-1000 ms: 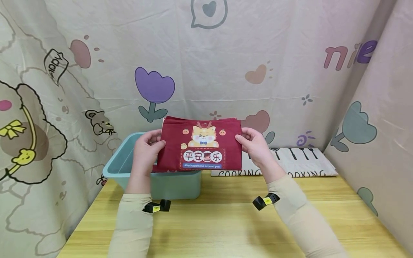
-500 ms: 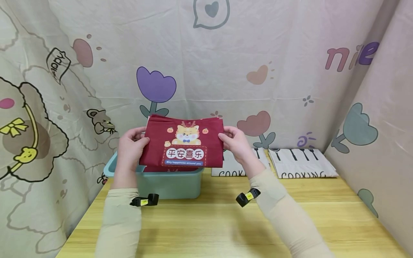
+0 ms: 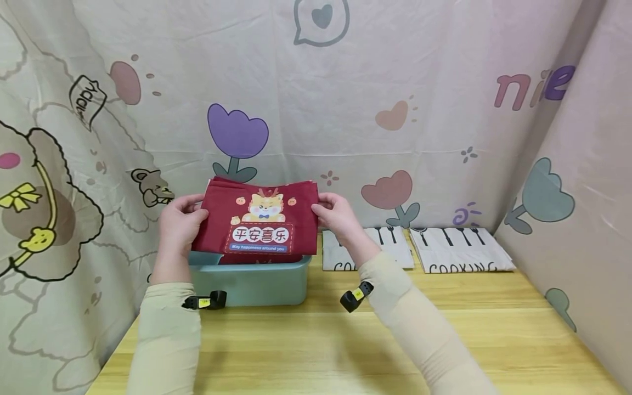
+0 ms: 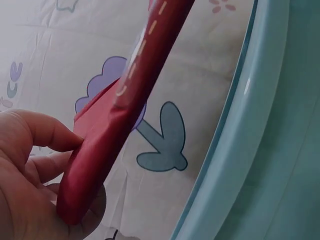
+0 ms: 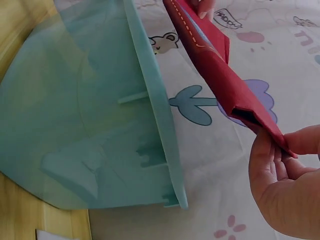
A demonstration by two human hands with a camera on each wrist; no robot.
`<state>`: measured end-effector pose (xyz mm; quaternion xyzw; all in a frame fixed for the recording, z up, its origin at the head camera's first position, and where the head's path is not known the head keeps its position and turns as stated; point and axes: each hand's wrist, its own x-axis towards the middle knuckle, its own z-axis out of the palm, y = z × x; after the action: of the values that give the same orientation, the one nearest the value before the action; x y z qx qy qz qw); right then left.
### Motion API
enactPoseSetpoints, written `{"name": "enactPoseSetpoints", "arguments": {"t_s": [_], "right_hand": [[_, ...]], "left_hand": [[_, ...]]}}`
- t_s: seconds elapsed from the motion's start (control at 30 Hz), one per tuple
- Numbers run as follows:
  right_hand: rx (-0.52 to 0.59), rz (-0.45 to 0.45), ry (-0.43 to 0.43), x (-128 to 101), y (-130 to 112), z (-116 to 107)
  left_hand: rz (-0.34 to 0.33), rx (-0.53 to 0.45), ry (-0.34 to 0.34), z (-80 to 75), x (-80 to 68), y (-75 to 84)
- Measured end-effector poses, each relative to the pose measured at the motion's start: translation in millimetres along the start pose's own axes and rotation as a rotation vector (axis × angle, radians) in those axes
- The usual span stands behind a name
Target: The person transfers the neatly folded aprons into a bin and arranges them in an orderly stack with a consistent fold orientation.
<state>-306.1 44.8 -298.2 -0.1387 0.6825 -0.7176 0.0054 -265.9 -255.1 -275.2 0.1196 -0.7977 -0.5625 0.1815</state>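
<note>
Head view: left hand [image 3: 179, 230] and right hand [image 3: 337, 216] pinch side edges of folded red cloth [image 3: 259, 222], fingers grasping, keeping it flat, level above teal bin [image 3: 252, 282] on counter [image 3: 345, 340].

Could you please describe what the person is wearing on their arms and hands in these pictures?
Both arms wear snug beige sleeves reaching the wrists. The left hand and right hand are bare. Under each forearm sits a small black device with a yellow label, one on each sleeve, the other at.

"平安喜乐" on red bag [image 3: 257, 225]; "COOKING" on cloth [image 3: 461, 249]
</note>
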Motion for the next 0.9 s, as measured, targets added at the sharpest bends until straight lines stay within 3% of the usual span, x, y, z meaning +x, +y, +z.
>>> {"name": "enactPoseSetpoints", "arguments": {"t_s": [0.4, 0.9], "right_hand": [[-0.022, 0.05, 0.008, 12.8, 8.7, 16.5], [-0.124, 0.12, 0.005, 23.0, 20.1, 23.8]], "left_hand": [[-0.044, 0.082, -0.001, -6.7, 12.3, -9.2], [-0.086, 0.143, -0.013, -3.1, 21.4, -18.7]]}}
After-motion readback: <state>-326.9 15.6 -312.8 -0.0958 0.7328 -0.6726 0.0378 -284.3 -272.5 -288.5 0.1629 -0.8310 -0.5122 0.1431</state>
